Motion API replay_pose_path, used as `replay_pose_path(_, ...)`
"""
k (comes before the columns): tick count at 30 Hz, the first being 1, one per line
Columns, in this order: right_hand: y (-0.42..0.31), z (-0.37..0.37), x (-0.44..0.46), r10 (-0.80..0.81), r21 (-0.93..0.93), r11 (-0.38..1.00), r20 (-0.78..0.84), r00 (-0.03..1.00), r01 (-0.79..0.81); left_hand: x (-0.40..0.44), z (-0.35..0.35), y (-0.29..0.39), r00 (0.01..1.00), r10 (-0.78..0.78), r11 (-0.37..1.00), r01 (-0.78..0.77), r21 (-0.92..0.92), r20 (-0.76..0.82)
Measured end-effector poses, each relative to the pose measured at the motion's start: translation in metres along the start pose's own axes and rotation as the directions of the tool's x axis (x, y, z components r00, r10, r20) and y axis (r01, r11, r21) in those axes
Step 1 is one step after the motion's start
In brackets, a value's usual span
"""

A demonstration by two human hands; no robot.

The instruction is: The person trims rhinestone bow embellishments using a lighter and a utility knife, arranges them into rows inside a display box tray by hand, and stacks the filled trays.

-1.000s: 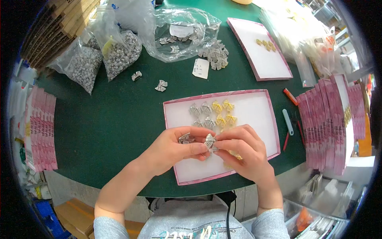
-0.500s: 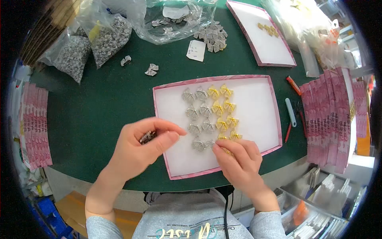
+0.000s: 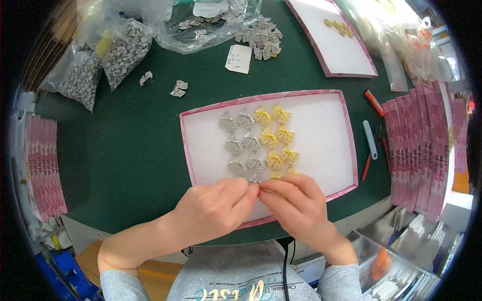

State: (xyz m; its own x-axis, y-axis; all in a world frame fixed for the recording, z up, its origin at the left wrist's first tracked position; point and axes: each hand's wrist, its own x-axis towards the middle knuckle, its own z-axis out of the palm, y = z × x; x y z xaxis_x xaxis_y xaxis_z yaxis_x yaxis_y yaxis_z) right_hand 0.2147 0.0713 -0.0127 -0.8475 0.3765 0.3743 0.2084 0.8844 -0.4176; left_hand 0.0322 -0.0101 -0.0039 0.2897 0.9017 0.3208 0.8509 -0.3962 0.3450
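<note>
A pink-rimmed tray with a white lining lies before me, with silver bow-shaped ornaments on its left and gold bow ornaments beside them, in rows. My left hand and my right hand meet at the tray's near side. Their fingertips are pinched together at a silver bow in the lowest row, which shows only in part between them. My right hand also covers part of the lowest gold bows. The inside of my left hand is hidden.
Loose silver bows are heaped behind the tray near a white label. Bags of small silver pieces stand at back left. A second tray holds gold pieces. Stacked pink trays, a blue-handled tool and a red pen are right.
My left hand has moved right and down to meet my right hand at the bottom row; the dark pieces seen in its palm are now hidden. The view has shifted slightly.
</note>
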Motion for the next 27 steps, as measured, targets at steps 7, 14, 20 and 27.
replay_pose_path(7,0.011,-0.015,0.008,0.168,-0.031,0.985,0.013,0.986,-0.167,0.006,0.004,0.002,0.998,-0.041,0.999,0.040,0.010,0.042)
replay_pose_path(14,0.010,-0.011,0.009,0.126,-0.138,0.983,0.061,0.990,-0.117,0.011,0.003,0.010,0.992,-0.065,0.990,0.051,0.133,0.108)
replay_pose_path(20,0.009,-0.009,0.005,0.080,-0.199,0.977,0.016,0.997,-0.075,0.007,0.003,0.012,0.995,0.031,0.965,-0.055,0.256,0.094)
replay_pose_path(27,0.011,-0.008,0.003,0.090,-0.162,0.982,-0.028,0.996,-0.093,0.003,0.006,0.008,0.992,0.113,0.972,-0.121,0.199,0.055)
